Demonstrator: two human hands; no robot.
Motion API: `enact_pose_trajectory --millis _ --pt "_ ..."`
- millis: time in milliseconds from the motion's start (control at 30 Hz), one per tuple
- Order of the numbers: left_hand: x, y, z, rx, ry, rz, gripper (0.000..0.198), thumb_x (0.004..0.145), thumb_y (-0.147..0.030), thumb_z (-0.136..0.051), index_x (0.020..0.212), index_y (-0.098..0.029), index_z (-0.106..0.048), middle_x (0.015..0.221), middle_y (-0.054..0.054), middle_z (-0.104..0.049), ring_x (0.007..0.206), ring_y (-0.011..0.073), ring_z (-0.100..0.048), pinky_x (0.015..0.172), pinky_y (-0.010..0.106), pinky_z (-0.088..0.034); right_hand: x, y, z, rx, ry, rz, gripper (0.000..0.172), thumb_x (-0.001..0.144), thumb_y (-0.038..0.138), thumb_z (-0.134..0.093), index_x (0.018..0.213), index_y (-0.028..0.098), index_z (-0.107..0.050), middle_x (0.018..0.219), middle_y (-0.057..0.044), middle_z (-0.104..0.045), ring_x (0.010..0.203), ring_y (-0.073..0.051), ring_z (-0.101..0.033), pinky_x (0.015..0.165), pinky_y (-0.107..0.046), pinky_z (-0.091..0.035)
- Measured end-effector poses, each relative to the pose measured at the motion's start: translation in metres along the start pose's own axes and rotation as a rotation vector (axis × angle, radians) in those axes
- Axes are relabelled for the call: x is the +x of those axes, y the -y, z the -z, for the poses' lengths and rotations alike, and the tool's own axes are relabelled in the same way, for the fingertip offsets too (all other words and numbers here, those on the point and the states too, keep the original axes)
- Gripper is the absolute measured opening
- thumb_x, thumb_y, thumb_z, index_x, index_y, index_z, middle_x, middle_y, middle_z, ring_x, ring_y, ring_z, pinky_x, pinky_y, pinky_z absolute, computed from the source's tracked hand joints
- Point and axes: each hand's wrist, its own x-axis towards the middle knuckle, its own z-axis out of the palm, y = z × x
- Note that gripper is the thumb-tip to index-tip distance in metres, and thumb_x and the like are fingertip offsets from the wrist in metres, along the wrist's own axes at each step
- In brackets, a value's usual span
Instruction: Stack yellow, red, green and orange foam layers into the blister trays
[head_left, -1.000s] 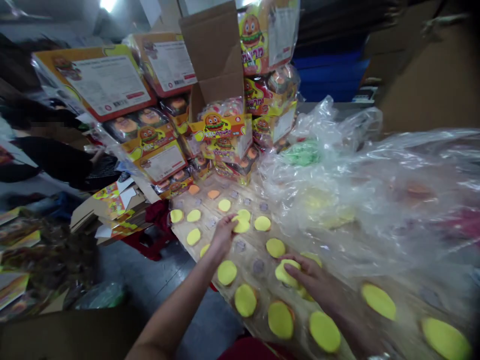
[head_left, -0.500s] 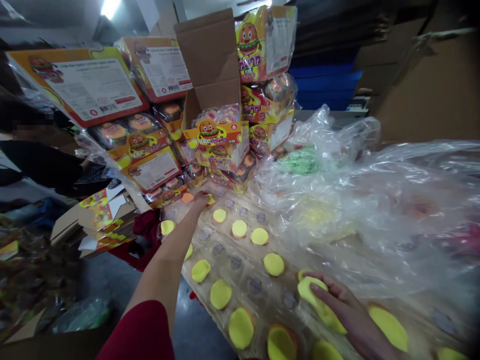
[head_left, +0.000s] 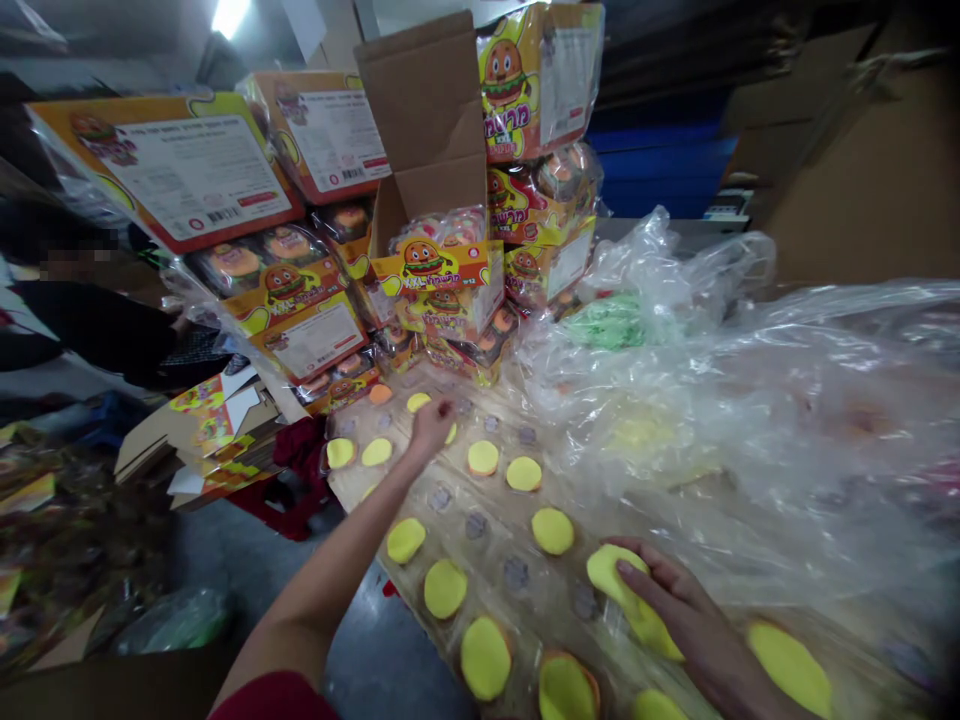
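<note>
Two bare hands work over a clear blister tray (head_left: 487,560) of round pockets. Left hand (head_left: 431,425) is stretched to the far end of the tray, arm long across it, fingers bunched and pointing down, tips at the tray just beside a half-hidden yellow disc (head_left: 451,434); cannot tell if it pinches anything. Right hand (head_left: 679,610) is at the near end, fingers straight and laid flat on a yellow stack (head_left: 615,572) that lies fanned over the tray; thumb hidden, so cannot tell if it grips. Many loose yellow discs (head_left: 553,530) sit one per pocket in rows, and some pockets between them are bare with grey marks. One orange disc (head_left: 380,393) at the far left corner of the tray. Crumpled clear plastic bags (head_left: 750,400) heap on the right, overlapping the tray, green pieces (head_left: 607,325) inside the far one. Behind the tray is a stack of burger-print boxes (head_left: 442,275) in shrink wrap, with one open carton flap (head_left: 424,100) sticking up. Flat printed card blanks (head_left: 210,420) piled low left. Another person's dark sleeve (head_left: 97,325) at the left edge, well apart from both hands
</note>
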Motion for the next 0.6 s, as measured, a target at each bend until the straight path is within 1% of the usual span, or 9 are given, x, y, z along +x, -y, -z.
enact_pose_trajectory --millis 67,100,133,200,267,333,433,533,600 --pt "-0.064 -0.012 -0.022 -0.109 0.236 -0.024 0.010 0.073 -0.027 -0.068 0.080 -0.021 -0.072 0.082 0.004 -0.071 0.079 0.0207 -0.064 0.071 0.029 -0.049 0.001 0.006 -0.011 -0.046 0.026 0.060 0.051 0.073 0.059 -0.067 0.109 0.023 -0.068 0.096 -0.005 -0.071 0.083 -0.023 -0.065 0.072 -0.031 -0.052" --pt "-0.097 -0.015 -0.034 -0.282 0.509 -0.019 0.016 0.076 -0.032 -0.067 0.085 -0.021 -0.073 0.085 0.005 -0.071 0.079 0.0200 -0.064 0.069 0.028 -0.048 0.003 0.008 -0.017 -0.085 0.046 0.104 0.049 0.074 0.058 -0.067 0.108 0.023 -0.068 0.098 -0.005 -0.071 0.087 -0.025 -0.065 0.076 -0.032 -0.052" --pt "-0.127 -0.016 -0.044 -0.437 0.715 0.004 0.023 0.073 -0.037 -0.071 0.088 -0.020 -0.073 0.088 0.006 -0.071 0.078 0.0195 -0.063 0.068 0.028 -0.048 0.005 0.010 -0.024 -0.126 0.057 0.154 0.048 0.074 0.057 -0.067 0.106 0.022 -0.068 0.100 -0.006 -0.071 0.091 -0.026 -0.065 0.081 -0.034 -0.052" --pt "-0.170 -0.015 -0.060 -0.647 0.760 0.071 0.027 0.067 -0.039 -0.077 0.080 -0.018 -0.069 0.080 0.004 -0.069 0.071 0.0159 -0.060 0.065 0.026 -0.046 0.009 0.012 -0.038 -0.191 0.052 0.247 0.047 0.074 0.058 -0.065 0.102 0.021 -0.069 0.102 -0.008 -0.070 0.098 -0.028 -0.063 0.088 -0.037 -0.050" --pt "-0.179 -0.011 -0.063 -0.757 0.636 0.142 0.029 0.063 -0.038 -0.081 0.072 -0.017 -0.063 0.072 0.002 -0.065 0.065 0.0132 -0.058 0.063 0.025 -0.045 0.012 0.010 -0.045 -0.216 0.043 0.271 0.049 0.074 0.060 -0.064 0.101 0.020 -0.069 0.100 -0.009 -0.070 0.096 -0.028 -0.063 0.087 -0.038 -0.051" --pt "-0.153 -0.003 -0.051 -0.769 0.418 0.210 0.029 0.061 -0.034 -0.081 0.071 -0.017 -0.060 0.069 0.001 -0.063 0.063 0.0137 -0.058 0.062 0.026 -0.048 0.012 0.007 -0.045 -0.211 0.040 0.226 0.051 0.073 0.062 -0.063 0.101 0.020 -0.069 0.095 -0.009 -0.070 0.089 -0.027 -0.064 0.083 -0.038 -0.052" --pt "-0.069 0.012 -0.006 -0.652 0.000 0.264 0.023 0.065 -0.025 -0.076 0.080 -0.017 -0.060 0.076 0.003 -0.065 0.067 0.0153 -0.062 0.063 0.028 -0.051 0.006 -0.002 -0.028 -0.182 0.035 0.125 0.052 0.070 0.063 -0.066 0.101 0.022 -0.070 0.090 -0.007 -0.071 0.084 -0.026 -0.065 0.082 -0.039 -0.053" --pt "0.021 0.029 0.052 -0.533 -0.249 0.258 0.015 0.079 -0.021 -0.065 0.092 -0.017 -0.059 0.086 0.003 -0.064 0.073 0.0129 -0.062 0.066 0.025 -0.051 0.002 -0.016 0.002 -0.141 -0.018 0.026 0.051 0.066 0.063 -0.068 0.100 0.025 -0.071 0.088 -0.006 -0.071 0.089 -0.029 -0.066 0.086 -0.041 -0.052" --pt "0.065 0.041 0.082 -0.426 -0.355 0.246 0.019 0.086 -0.024 -0.060 0.104 -0.015 -0.058 0.096 0.005 -0.063 0.080 0.0141 -0.061 0.070 0.028 -0.053 0.003 -0.029 0.022 -0.140 -0.086 -0.030 0.050 0.060 0.063 -0.071 0.096 0.028 -0.073 0.092 -0.007 -0.072 0.098 -0.031 -0.065 0.088 -0.041 -0.052"
